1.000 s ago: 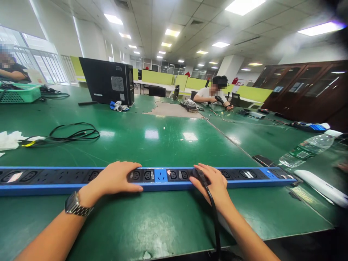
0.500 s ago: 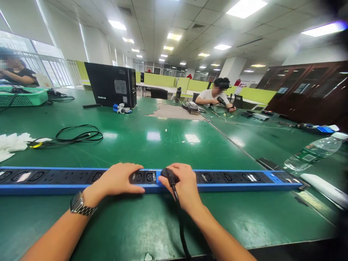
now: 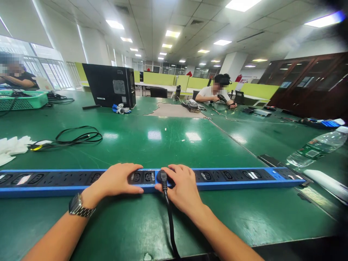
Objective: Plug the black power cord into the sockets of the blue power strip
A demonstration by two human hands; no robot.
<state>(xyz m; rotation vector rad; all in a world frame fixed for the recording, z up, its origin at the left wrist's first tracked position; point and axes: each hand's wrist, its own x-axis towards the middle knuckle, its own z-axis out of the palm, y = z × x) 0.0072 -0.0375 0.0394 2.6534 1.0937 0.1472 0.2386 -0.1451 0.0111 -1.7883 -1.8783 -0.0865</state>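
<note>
A long blue power strip point(image 3: 231, 177) with black sockets lies across the green table point(image 3: 163, 141) in front of me. My left hand point(image 3: 115, 180) rests flat on the strip left of its middle, fingers spread over it. My right hand point(image 3: 181, 186) grips a black plug point(image 3: 163, 176) that sits at a socket near the strip's middle. The plug's black cable point(image 3: 170, 224) runs down toward me, off the table's near edge. A metal watch point(image 3: 78, 206) is on my left wrist.
A coiled black cable point(image 3: 78, 137) and white cloth point(image 3: 13, 145) lie to the left. A computer tower point(image 3: 110, 85) stands at the back, a green basket point(image 3: 23, 99) far left, a water bottle point(image 3: 317, 148) at right. Two other people sit at the far tables.
My right hand carried the black plug leftward along the strip, from right of the middle to a socket next to my left hand. My left hand stayed put.
</note>
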